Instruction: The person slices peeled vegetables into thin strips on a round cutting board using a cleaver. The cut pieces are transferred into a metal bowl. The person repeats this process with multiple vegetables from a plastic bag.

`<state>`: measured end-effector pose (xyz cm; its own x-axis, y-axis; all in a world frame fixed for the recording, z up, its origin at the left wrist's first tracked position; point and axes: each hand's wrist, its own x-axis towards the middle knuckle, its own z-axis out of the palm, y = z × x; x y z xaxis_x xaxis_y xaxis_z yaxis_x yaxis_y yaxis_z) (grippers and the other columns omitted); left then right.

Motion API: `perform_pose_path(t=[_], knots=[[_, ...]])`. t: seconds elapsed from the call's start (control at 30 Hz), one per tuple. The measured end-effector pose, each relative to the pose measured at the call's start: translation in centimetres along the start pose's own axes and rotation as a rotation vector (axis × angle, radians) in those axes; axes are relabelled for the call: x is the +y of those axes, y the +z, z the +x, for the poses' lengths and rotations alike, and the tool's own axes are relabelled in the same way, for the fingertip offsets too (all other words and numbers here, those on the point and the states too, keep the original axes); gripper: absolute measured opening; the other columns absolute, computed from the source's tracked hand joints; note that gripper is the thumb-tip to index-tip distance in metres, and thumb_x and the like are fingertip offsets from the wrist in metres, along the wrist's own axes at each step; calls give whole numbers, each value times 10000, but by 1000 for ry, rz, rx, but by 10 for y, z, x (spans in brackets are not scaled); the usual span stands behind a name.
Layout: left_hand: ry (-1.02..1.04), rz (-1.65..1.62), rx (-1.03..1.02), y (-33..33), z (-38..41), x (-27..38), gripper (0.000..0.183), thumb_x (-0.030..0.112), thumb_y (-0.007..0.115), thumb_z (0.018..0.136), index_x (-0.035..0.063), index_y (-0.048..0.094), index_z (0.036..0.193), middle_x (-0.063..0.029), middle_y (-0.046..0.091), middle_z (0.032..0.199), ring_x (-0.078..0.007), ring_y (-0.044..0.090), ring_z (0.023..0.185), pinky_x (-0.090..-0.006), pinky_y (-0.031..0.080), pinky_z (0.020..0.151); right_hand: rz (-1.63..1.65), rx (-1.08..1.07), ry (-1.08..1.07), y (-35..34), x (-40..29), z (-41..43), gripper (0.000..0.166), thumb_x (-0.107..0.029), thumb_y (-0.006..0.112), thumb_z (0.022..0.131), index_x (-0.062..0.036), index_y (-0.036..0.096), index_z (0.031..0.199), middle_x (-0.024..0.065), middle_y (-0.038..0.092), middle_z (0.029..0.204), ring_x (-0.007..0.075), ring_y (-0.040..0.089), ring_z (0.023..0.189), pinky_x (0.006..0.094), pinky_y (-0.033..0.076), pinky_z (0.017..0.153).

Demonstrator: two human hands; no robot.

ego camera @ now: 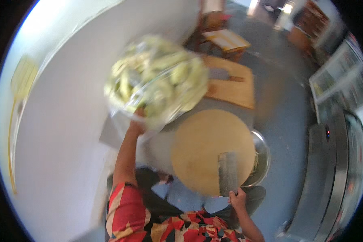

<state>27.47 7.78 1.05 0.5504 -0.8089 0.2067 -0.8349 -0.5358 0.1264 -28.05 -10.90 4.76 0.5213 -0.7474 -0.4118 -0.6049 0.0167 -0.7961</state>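
Observation:
A large clear plastic bag full of pale green, elongated vegetables lies at the upper left of the work surface. My left hand reaches in at the bag's near edge. Its fingers are blurred among plastic and vegetables, so their grip cannot be made out. My right hand is closed around the handle of a cleaver. The broad dark blade lies over the right front part of a round wooden chopping board, pointing away from me. No vegetable shows on the board.
A metal bowl holding pale shreds sits partly under the board's right edge. Beyond the board is a wooden board with a cut-out handle. A white wall with a yellow fly swatter rises at left; glass-fronted cabinets stand right.

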Motion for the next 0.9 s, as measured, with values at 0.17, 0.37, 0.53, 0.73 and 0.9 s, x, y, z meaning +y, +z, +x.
perform_pose_path(t=[0.17, 0.37, 0.53, 0.73, 0.9], knots=[[-30, 435, -64, 22, -16, -20, 784, 293, 592, 759, 21, 301, 1435, -244, 418, 1360, -390, 411, 1237, -486, 321, 1033, -7, 11, -132, 13, 5, 21, 283, -167, 592, 853, 95, 528, 935, 173, 601, 640, 234, 633, 495, 379, 507, 469], [6, 667, -483, -27, 0, 11, 729, 416, 576, 754, 88, 410, 1383, -202, 486, 1290, -391, 397, 1220, -508, 292, 998, -124, 54, -235, 16, 40, 31, 313, -208, 567, 859, 89, 528, 948, 197, 592, 657, 287, 655, 556, 419, 528, 567], [73, 517, -338, -65, -46, -37, 918, 542, 633, 669, 180, 324, 1454, -227, 294, 1472, -407, 264, 1359, -587, 121, 1111, -119, 30, -252, 36, 61, 38, 249, -173, 573, 855, 61, 522, 924, 194, 597, 651, 290, 640, 521, 410, 519, 523], [-206, 649, -434, -196, -70, 18, 1281, 376, 889, 419, 241, 193, 1486, -210, 457, 1204, -376, 479, 1120, -543, 471, 857, 124, -55, -1, 17, 20, 14, 147, -83, 567, 868, 36, 499, 921, 108, 563, 587, 196, 606, 451, 330, 479, 387], [-295, 516, -351, -271, -114, 32, 1193, 249, 867, 416, 225, 282, 1456, -207, 469, 1129, -400, 485, 1050, -504, 482, 850, 195, -104, -27, 25, 25, 26, 152, -79, 567, 872, 41, 498, 934, 103, 562, 586, 182, 591, 436, 322, 464, 379]])
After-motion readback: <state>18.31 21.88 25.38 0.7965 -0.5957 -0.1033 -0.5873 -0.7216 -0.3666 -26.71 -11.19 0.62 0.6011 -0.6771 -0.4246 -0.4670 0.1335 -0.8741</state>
